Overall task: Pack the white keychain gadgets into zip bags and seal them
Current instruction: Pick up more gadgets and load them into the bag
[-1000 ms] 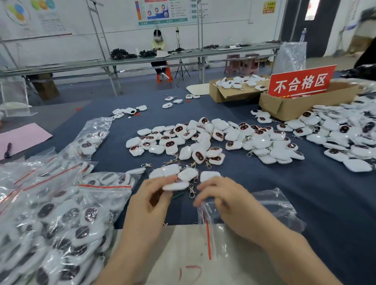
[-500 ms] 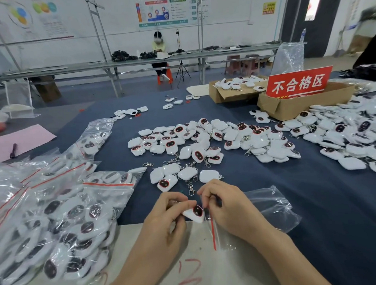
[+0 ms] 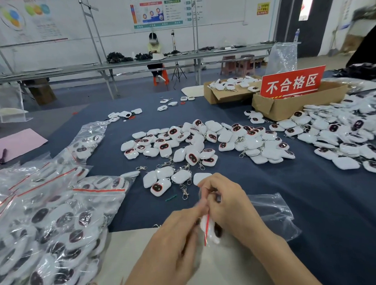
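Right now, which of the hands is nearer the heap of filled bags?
Left. The left hand lies just right of the heap of filled bags; the right hand is farther right.

The red sign [image 3: 292, 83] standing in the box [image 3: 288, 108] across my counter reads 不合格区; the wall posters [image 3: 157, 12] are too blurred to read.

Light: bright, even; we note faint shadows.
Glare: filled bags [image 3: 57, 211].
Blur: top-right corner; edges bowed.

White gadgets [image 3: 156, 187] have dark, red-rimmed faces, the cloth [image 3: 270, 192] is navy, and clear zip bags [image 3: 57, 211] carry red strips.
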